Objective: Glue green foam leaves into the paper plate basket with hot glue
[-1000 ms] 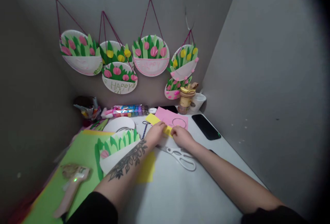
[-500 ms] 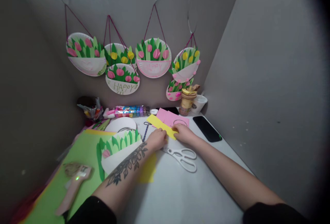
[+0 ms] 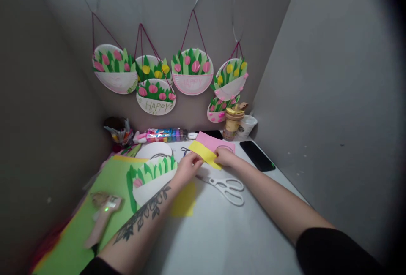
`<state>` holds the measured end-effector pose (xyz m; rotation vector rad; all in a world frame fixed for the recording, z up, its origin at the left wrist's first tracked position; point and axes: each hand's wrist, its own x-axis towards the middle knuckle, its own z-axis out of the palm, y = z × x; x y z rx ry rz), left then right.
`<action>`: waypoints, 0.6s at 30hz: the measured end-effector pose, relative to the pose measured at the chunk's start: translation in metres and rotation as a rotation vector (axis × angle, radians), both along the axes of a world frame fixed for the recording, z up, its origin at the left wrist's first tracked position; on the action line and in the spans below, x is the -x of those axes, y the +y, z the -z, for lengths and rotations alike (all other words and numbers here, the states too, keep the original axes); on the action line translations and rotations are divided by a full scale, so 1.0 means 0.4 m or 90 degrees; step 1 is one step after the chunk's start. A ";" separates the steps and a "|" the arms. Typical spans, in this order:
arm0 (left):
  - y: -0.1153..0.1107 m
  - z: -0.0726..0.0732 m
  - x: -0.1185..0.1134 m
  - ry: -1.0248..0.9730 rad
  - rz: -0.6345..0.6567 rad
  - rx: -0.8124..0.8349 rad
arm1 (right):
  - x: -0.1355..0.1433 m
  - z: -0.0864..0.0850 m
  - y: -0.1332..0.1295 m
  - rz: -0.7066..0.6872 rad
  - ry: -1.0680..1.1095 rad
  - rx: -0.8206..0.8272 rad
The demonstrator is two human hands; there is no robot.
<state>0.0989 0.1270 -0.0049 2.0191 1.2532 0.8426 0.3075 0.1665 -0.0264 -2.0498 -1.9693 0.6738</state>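
A yellow paper strip (image 3: 205,153) lies slanted over pink paper (image 3: 209,140), its right end pinched in my right hand (image 3: 224,157). At the strip's lower edge is my left hand (image 3: 187,168), thumb and fingers curled together; whether something small is between them is hidden. White-handled scissors (image 3: 226,187) rest just below both hands. Beside my left forearm sits a paper-plate basket (image 3: 152,188) with green paper leaves and one pink flower. Another yellow sheet (image 3: 184,201) is partly covered by that forearm.
A pink glue gun (image 3: 103,222) lies on green paper (image 3: 117,178) at left. Phone (image 3: 257,156), cups (image 3: 233,125), a pen holder (image 3: 120,133) and a marker pack (image 3: 168,134) line the back. Finished plate baskets (image 3: 193,83) hang on the grey partition.
My left hand has slid left, off the face of the yellow strip to its lower edge. My right hand keeps its hold on the right end. The camera view has shifted slightly.
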 end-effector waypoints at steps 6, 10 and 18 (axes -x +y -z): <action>-0.078 -0.053 0.061 -0.139 -0.067 0.098 | -0.029 -0.002 -0.005 0.110 0.460 -0.104; -0.149 -0.076 0.097 -0.273 -0.146 0.217 | -0.054 -0.022 -0.026 0.247 0.771 -0.189; -0.320 -0.074 0.125 -0.549 -0.185 0.364 | 0.090 -0.044 -0.324 0.075 0.746 -0.221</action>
